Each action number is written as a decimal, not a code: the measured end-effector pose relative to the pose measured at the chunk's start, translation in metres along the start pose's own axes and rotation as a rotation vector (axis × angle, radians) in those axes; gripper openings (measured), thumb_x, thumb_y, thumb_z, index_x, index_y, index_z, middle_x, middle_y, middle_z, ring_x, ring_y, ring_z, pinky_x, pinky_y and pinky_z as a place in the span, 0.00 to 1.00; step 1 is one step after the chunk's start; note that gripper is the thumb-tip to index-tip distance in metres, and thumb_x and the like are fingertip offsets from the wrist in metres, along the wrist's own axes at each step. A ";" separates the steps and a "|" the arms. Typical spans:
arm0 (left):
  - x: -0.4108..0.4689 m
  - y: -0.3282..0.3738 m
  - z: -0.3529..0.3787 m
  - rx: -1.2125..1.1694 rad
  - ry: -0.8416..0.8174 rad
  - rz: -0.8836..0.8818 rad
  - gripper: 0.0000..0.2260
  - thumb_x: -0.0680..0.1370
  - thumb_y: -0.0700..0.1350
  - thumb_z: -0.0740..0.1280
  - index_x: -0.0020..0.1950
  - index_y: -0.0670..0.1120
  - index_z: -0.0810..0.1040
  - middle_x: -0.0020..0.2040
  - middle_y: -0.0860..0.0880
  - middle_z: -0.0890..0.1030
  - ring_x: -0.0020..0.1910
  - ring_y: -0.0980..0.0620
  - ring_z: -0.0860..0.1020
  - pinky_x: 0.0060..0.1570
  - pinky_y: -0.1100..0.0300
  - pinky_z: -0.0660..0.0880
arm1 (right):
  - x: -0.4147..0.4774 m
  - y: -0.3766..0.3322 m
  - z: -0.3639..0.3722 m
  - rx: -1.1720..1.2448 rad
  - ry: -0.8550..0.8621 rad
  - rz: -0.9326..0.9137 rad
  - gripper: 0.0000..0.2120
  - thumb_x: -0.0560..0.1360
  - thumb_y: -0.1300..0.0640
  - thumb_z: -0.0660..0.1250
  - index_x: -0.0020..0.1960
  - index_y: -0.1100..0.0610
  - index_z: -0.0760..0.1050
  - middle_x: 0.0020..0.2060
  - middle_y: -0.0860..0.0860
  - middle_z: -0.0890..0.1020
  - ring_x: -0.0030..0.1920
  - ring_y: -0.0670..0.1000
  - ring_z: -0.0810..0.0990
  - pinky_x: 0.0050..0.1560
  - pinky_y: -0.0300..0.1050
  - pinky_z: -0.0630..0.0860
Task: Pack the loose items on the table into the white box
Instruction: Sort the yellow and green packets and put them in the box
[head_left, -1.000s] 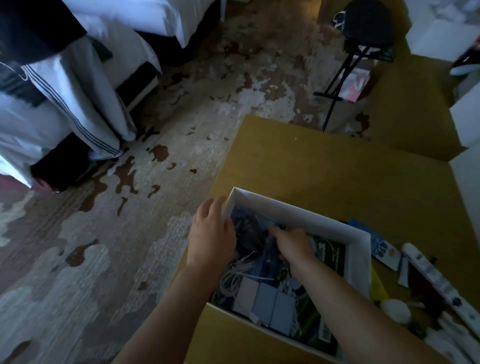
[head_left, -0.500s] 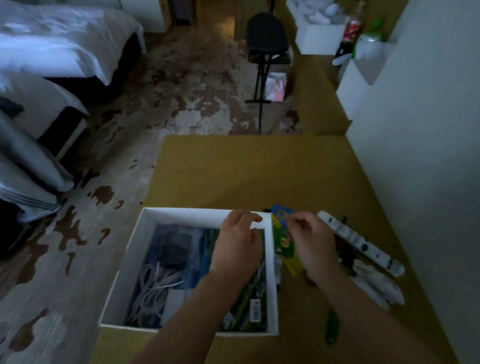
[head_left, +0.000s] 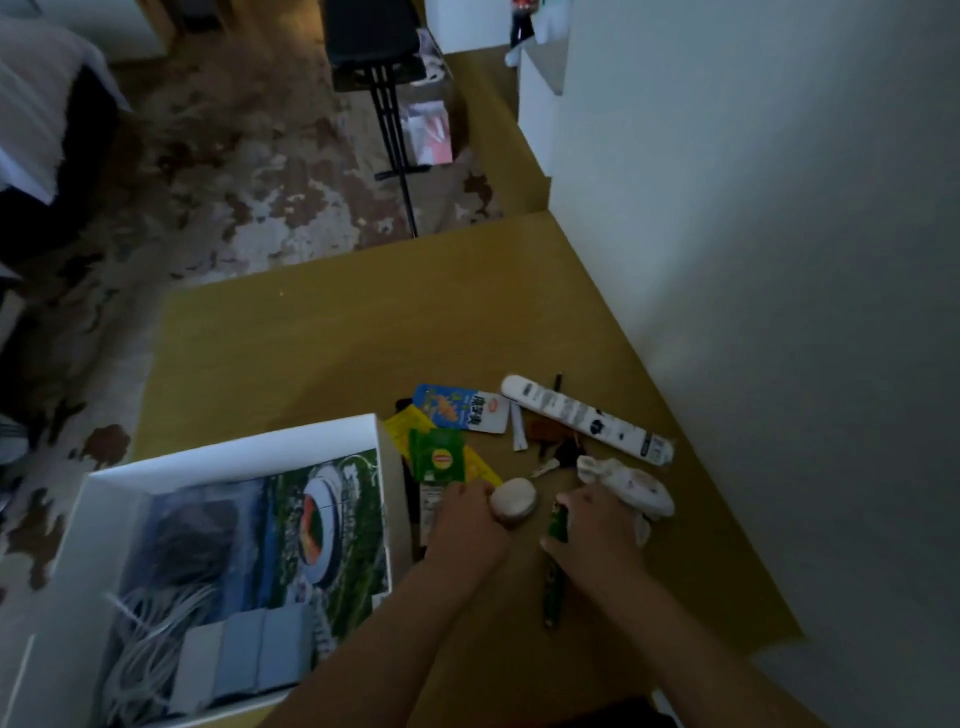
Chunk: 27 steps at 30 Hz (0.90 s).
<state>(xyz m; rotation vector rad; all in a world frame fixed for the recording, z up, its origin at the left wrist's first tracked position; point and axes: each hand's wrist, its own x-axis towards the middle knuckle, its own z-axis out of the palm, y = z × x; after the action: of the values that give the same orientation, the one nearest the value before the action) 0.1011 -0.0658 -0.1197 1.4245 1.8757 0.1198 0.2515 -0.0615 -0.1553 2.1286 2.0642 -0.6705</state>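
Packing looks roughly half done, by my reckoning. At the left of the mustard-yellow table (head_left: 363, 338) the open white cardboard box (head_left: 234, 452) already holds a coil of white cable (head_left: 150, 623), flat grey blocks (head_left: 244, 660) and a glossy stadium print (head_left: 322, 519). Just right of its wall lie a green tea sachet (head_left: 436, 454) and a blue-and-white foil packet (head_left: 462, 408). My left hand (head_left: 467, 519) curls its fingers round a small round white puck (head_left: 511, 499) on the tabletop; my right hand (head_left: 597, 535), beside it, grips a slim green stick (head_left: 558, 525) near its top. Further right wait a long white plastic bar with grey markings (head_left: 587, 418), some keys (head_left: 561, 457) and a crumpled white cloth (head_left: 628, 483), none of them boxed yet
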 end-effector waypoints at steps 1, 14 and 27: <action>0.006 -0.001 0.002 0.005 0.023 -0.026 0.19 0.75 0.40 0.65 0.65 0.46 0.69 0.68 0.43 0.66 0.64 0.45 0.68 0.61 0.54 0.67 | 0.002 0.002 0.001 0.011 0.008 -0.012 0.28 0.71 0.39 0.67 0.67 0.49 0.69 0.66 0.50 0.71 0.66 0.51 0.67 0.64 0.46 0.65; 0.080 -0.006 -0.023 0.081 0.105 -0.355 0.47 0.71 0.56 0.72 0.77 0.49 0.42 0.77 0.40 0.39 0.76 0.39 0.41 0.71 0.44 0.55 | 0.065 -0.031 -0.038 0.329 0.039 -0.391 0.10 0.75 0.60 0.63 0.56 0.58 0.76 0.54 0.54 0.76 0.56 0.52 0.73 0.53 0.44 0.72; 0.066 -0.014 -0.001 -0.449 0.367 -0.326 0.36 0.70 0.44 0.72 0.74 0.45 0.61 0.69 0.40 0.64 0.66 0.41 0.66 0.62 0.54 0.66 | 0.099 -0.075 -0.012 0.587 -0.411 -0.129 0.17 0.68 0.67 0.65 0.28 0.56 0.60 0.23 0.51 0.61 0.25 0.49 0.59 0.27 0.42 0.55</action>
<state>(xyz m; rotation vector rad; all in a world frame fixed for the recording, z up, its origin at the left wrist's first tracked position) 0.0838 -0.0142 -0.1590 0.8185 2.1730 0.6341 0.1800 0.0409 -0.1645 1.8628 1.9368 -1.7437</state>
